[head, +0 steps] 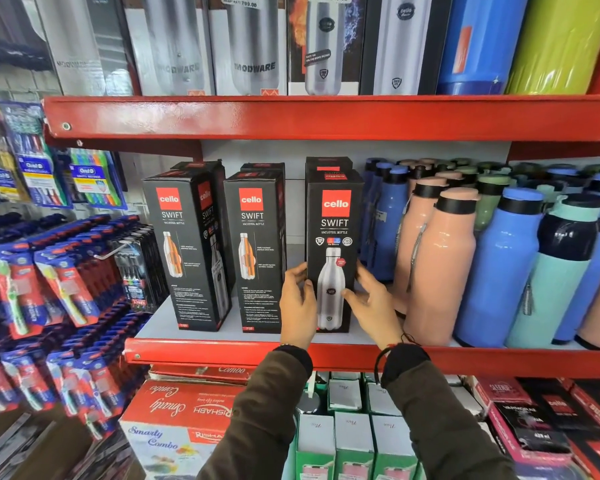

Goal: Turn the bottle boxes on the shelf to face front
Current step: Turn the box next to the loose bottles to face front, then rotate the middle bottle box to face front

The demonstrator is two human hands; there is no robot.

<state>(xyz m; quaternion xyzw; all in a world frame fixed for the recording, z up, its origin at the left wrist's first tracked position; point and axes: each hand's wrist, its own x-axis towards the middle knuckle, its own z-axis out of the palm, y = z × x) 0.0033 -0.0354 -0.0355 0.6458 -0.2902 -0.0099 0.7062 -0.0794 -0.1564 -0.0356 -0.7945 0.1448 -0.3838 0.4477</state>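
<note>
On the left of the grey shelf board (160,327) with its red metal lip stands our first tall black cardboard bottle box (184,251), turned at an angle so a corner points at us and two printed faces show; we judge it needs squaring up. Just right of it, the second black bottle box (257,252) sits nearly square but shows a cutaway diagram and small print, which looks like a back or side panel, not the display face.

Further right, between that box and the peach plastic bottles (437,268), is the third black bottle box (333,251), its steel-bottle picture facing us, near the shelf's front edge. We hold it low down from both sides, probably to settle it straight. Our left hand (297,306) reaches up from a dark olive sleeve, thumb across the front face, the other fingers curled around the left edge. Our right hand (371,303) mirrors it: fingers loosely spread, thumb on the front, fingertips pressing the right side.
</note>
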